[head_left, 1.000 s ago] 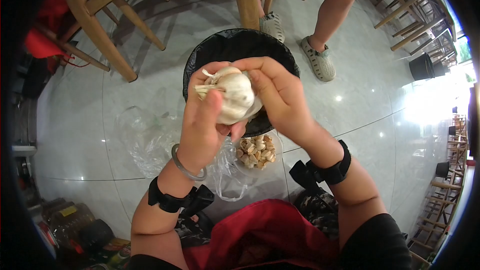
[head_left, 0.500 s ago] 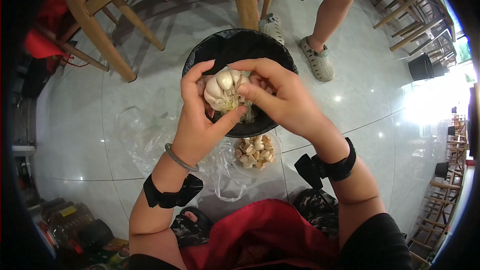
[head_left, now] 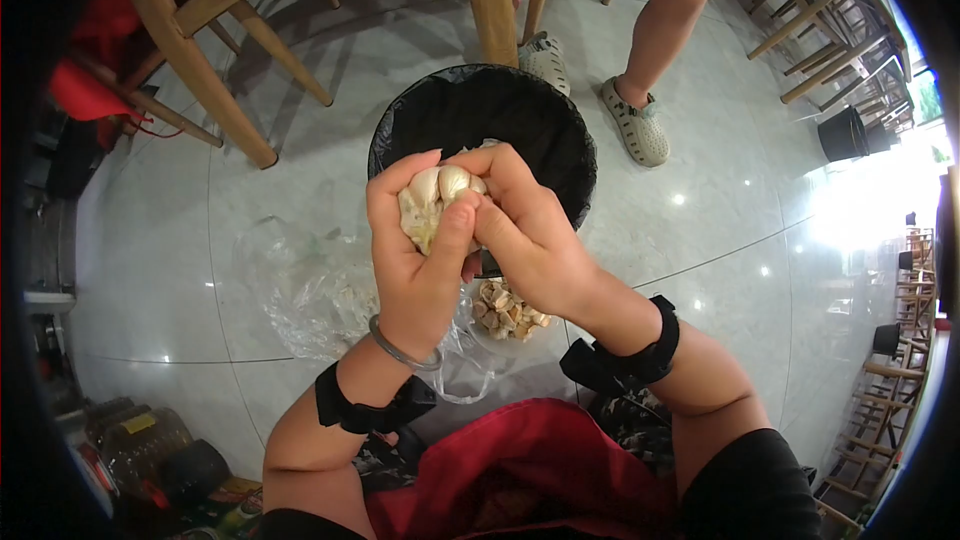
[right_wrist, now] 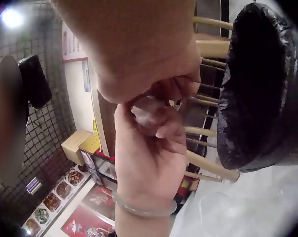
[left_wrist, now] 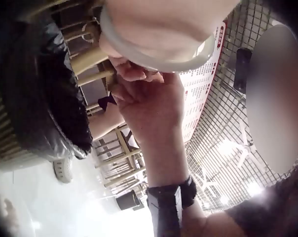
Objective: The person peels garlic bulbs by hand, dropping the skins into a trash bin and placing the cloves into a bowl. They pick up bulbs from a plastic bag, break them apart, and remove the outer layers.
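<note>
A whitish garlic bulb (head_left: 418,208), its outer skin partly off so that plump cloves show, is held over the near part of a black-lined bin (head_left: 540,110). My left hand (head_left: 405,260) cups the bulb from the left, its thumb up against the cloves. From the right my right hand (head_left: 535,240) grips it, thumb and fingers pressed at the cloves beside the left thumb. In the right wrist view part of the pale bulb (right_wrist: 148,112) shows between the two hands. Below the hands a heap of loose garlic cloves (head_left: 505,312) lies on the floor side of the bin, partly covered by the right hand.
A crumpled clear plastic bag (head_left: 310,290) lies on the tiled floor at left. Wooden chair legs (head_left: 490,0) stand just behind the bin. Another person's leg and clog (head_left: 637,122) are at the back right. Large bottles (head_left: 140,445) stand at lower left.
The bulb has been turned so its peeled, clove-bearing side faces up. Both hands have drawn closer together, the thumbs now meeting at the cloves.
</note>
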`<action>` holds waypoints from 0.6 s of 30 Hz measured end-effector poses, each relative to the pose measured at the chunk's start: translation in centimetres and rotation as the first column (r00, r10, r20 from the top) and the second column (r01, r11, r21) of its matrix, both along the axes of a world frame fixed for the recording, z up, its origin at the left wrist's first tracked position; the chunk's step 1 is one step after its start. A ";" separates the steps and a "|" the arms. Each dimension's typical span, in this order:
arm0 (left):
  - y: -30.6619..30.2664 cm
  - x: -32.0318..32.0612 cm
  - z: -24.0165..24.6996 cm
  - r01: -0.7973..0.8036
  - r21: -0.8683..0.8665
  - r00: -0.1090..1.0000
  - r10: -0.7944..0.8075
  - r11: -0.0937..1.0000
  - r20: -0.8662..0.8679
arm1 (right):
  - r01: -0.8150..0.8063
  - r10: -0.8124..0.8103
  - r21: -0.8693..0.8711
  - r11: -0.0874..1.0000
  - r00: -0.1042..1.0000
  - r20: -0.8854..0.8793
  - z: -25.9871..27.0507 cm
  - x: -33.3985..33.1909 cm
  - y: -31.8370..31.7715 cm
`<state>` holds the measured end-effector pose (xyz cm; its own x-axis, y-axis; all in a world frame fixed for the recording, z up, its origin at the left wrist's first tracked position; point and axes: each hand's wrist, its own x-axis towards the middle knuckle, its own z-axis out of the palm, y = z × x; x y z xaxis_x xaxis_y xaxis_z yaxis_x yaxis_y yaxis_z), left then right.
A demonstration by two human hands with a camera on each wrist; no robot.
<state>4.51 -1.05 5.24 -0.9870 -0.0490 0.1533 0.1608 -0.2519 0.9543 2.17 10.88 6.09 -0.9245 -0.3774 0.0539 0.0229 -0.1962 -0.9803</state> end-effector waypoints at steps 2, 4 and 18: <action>0.4 0.4 0.4 -0.040 0.015 0.999 0.039 0.999 0.029 | 0.005 -0.002 0.050 0.999 0.998 -0.068 0.2 0.2 0.0; 0.5 0.6 0.4 -0.059 0.023 0.998 0.058 0.998 0.025 | 0.033 -0.020 0.096 0.995 0.991 -0.133 0.4 0.3 0.0; 0.3 0.2 1.2 -0.003 0.122 0.987 -0.016 0.993 0.157 | 0.043 -0.023 0.112 0.993 0.984 -0.176 0.5 0.0 0.4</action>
